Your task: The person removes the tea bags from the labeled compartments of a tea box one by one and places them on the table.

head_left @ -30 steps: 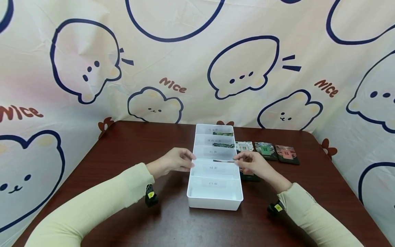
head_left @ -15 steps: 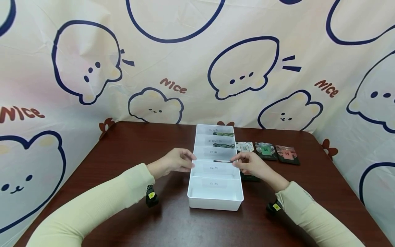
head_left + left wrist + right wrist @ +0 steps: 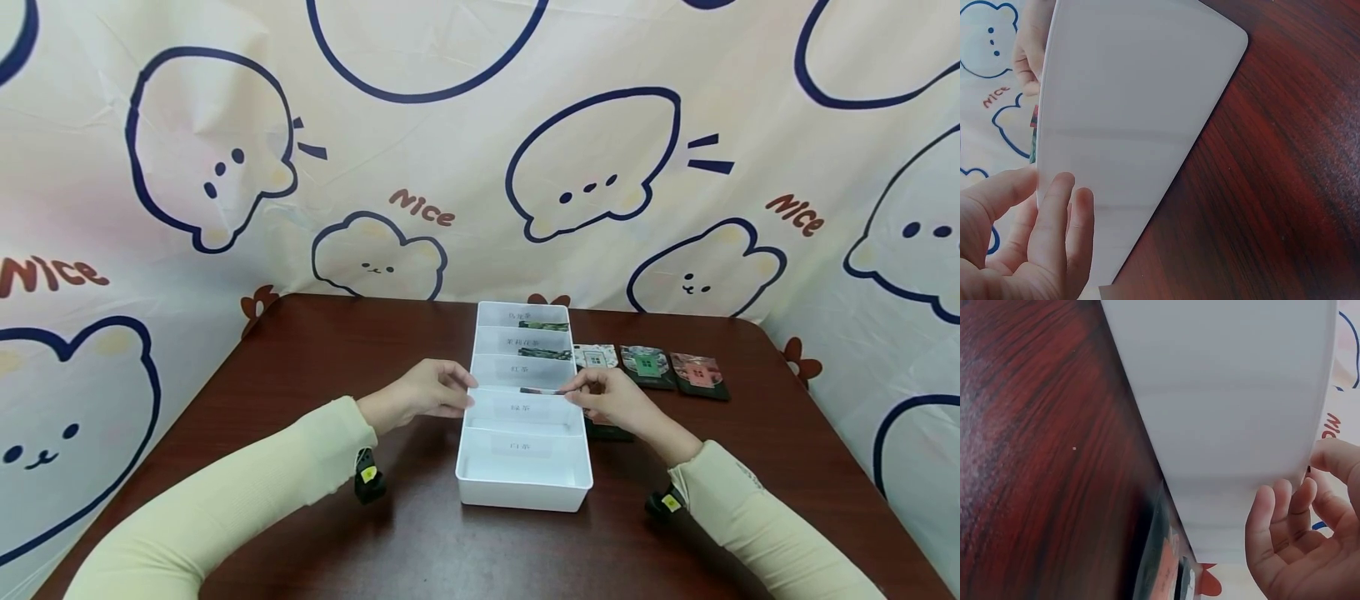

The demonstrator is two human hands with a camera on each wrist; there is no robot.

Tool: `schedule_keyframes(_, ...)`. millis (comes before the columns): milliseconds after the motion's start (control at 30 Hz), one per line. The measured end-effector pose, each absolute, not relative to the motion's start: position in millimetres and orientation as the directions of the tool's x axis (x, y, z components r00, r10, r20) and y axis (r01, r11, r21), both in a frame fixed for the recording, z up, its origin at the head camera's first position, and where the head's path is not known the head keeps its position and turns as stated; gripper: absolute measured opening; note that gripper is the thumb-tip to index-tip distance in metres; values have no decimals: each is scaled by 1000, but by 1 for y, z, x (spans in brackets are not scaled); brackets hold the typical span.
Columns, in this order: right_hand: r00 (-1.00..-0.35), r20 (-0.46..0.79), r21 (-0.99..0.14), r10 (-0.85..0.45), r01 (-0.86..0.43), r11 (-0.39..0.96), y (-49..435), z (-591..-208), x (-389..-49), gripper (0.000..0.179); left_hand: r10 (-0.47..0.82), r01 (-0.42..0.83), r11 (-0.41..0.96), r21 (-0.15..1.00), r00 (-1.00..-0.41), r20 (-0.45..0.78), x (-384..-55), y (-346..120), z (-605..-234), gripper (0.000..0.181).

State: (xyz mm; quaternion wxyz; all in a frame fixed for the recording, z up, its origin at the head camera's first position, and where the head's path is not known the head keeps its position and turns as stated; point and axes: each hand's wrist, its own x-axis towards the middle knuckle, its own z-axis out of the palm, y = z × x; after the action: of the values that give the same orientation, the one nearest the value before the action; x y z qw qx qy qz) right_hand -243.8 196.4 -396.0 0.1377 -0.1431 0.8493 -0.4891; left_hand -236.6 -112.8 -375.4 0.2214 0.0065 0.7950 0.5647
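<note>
A long white divided box (image 3: 523,496) stands on the table, its compartments marked with printed Chinese tea labels. My left hand (image 3: 423,390) holds its left side, thumb and forefinger at the rim and other fingers against the outer wall (image 3: 1129,94). My right hand (image 3: 611,400) reaches over the right rim and pinches the corner of a tea packet (image 3: 540,392), whose thin reddish edge shows in the middle compartment. In the right wrist view the box wall (image 3: 1229,425) hides most of that packet. Green packets (image 3: 543,354) show in the two far compartments.
To the right of the box lie a white-patterned packet (image 3: 596,356), a green one (image 3: 647,365) and a red one (image 3: 699,372). Another dark packet (image 3: 609,432) is partly under my right hand. A patterned cloth (image 3: 480,167) hangs behind the brown table (image 3: 337,533).
My right hand has shifted slightly left over the rim, along the packet's edge. The left hand and the box stay almost where they were.
</note>
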Motion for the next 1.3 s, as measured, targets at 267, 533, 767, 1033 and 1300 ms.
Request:
schedule_keyframes(267, -942, 68, -867, -329, -219, 448, 200, -382, -242, 23, 264, -238, 361, 902, -901, -343, -236, -113, -375, 29)
schedule_keyframes(533, -933, 318, -919, -170, -347, 186, 210, -357, -242, 18, 262, -233, 363, 902, -904, -339, -237, -113, -375, 28)
schedule_keyframes(767, -932, 357, -934, -61, -356, -24, 231, -336, -244, 11, 258, -245, 357, 901, -902, -347, -237, -113, -374, 28)
schedule_keyframes(1033, -958, 288, -956, 9, -288, -51, 267, -332, -250, 19, 263, -240, 358, 902, -901, -344, -236, -113, -375, 30)
schedule_keyframes(1300, -981, 192, -979, 27, -189, 75, 298, -348, -254, 20, 264, -240, 359, 902, -901, -345, -237, -113, -375, 30)
